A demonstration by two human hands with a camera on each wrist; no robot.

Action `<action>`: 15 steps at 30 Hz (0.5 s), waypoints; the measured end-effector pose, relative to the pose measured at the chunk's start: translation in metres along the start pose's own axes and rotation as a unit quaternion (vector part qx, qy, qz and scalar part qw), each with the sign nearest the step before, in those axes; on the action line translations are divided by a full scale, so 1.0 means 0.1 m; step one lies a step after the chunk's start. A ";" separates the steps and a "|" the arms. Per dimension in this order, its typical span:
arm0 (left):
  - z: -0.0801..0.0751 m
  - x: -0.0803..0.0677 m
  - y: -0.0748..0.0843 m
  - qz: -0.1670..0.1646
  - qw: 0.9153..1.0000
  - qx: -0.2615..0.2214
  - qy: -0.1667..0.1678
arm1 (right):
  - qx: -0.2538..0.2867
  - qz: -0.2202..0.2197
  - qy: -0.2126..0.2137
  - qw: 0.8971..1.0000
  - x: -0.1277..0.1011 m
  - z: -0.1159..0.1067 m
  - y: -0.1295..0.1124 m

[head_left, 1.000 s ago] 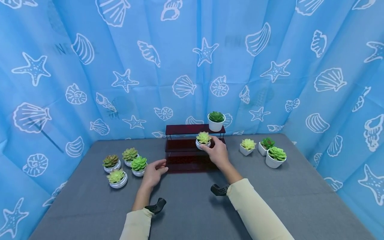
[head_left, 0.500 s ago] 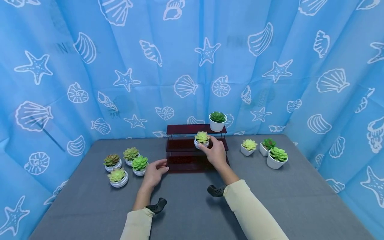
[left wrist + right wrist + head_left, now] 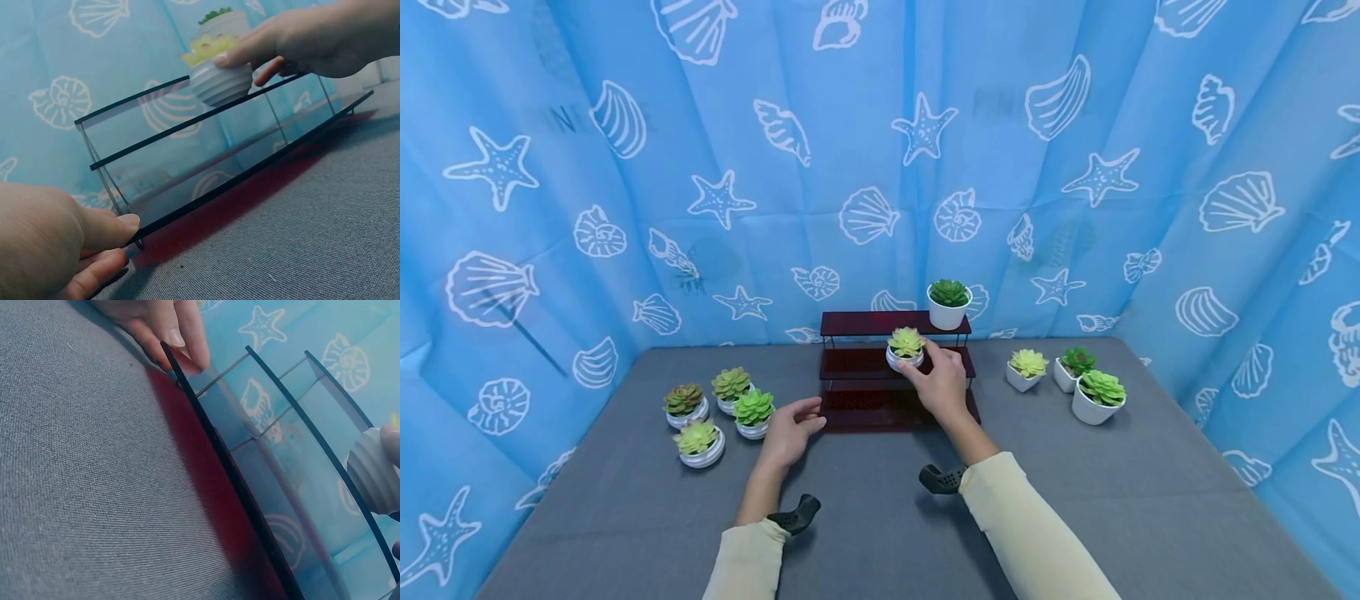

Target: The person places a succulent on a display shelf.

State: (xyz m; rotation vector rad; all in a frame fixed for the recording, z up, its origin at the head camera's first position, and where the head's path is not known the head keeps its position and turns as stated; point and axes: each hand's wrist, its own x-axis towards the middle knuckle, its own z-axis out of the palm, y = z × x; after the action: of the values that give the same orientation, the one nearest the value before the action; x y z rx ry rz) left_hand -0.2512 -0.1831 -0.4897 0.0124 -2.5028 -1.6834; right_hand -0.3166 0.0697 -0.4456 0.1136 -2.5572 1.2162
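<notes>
Left pots: four small succulents (image 3: 718, 407) in low white bowls stand grouped on the grey table (image 3: 880, 533), left of the stand.
Left hand (image 3: 788, 432): fingers nearly straight, holding nothing; fingertips touch the lowest step's front left corner.
Stand (image 3: 897, 372): dark red, three steps, at the table's middle back.
Yellow-green succulent (image 3: 906, 347): in a ribbed white pot on the middle step.
Right hand (image 3: 942, 383): fingers curled round that pot, gripping it.
Top step: a dark green succulent (image 3: 948, 302) at its right end.
Right pots: three succulents (image 3: 1069, 380) on the table, well apart from the stand.
</notes>
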 end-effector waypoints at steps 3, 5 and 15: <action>0.00 0.00 0.00 -0.001 1.000 -0.001 -0.001 | -0.003 0.001 -0.002 1.000 0.00 0.00 -0.01; 0.00 0.00 0.00 -0.002 1.000 -0.002 -0.002 | -0.001 0.004 -0.005 1.000 0.00 0.00 -0.01; 0.00 0.00 0.00 -0.007 1.000 -0.007 -0.006 | 0.010 0.005 -0.025 1.000 -0.01 -0.02 -0.01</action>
State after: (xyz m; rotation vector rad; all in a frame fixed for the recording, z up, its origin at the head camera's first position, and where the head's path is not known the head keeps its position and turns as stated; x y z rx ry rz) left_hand -0.2510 -0.1830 -0.4896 0.0180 -2.5042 -1.7112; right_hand -0.3148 0.0706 -0.4443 0.1379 -2.5918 1.2569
